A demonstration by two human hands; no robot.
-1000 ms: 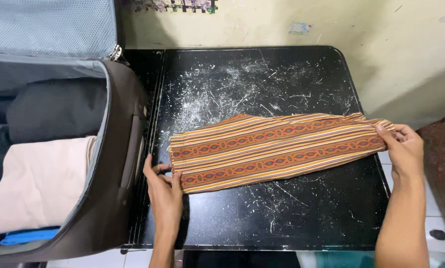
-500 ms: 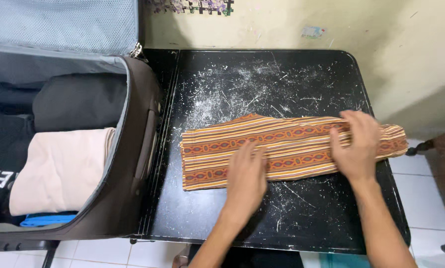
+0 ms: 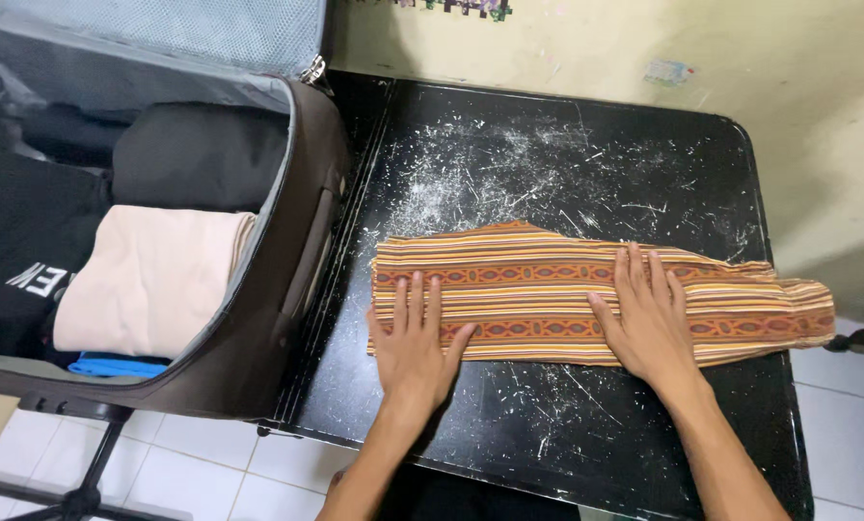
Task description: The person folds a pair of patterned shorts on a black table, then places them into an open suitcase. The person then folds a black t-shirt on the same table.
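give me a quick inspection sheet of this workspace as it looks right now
surface: black table, badly scratched, white scuffs across the top
job's things: striped orange cloth folded into a long band, lying flat across the table
clutter: nothing seen on the table besides the cloth
grippers: left hand flat, palm down on the cloth's left end; right hand flat, palm down nearer its middle; fingers spread, gripping nothing
cables: nothing seen
surroundings: open suitcase at the table's left edge, holding dark clothes, a folded beige garment and a blue item; cream wall behind; white tiled floor below
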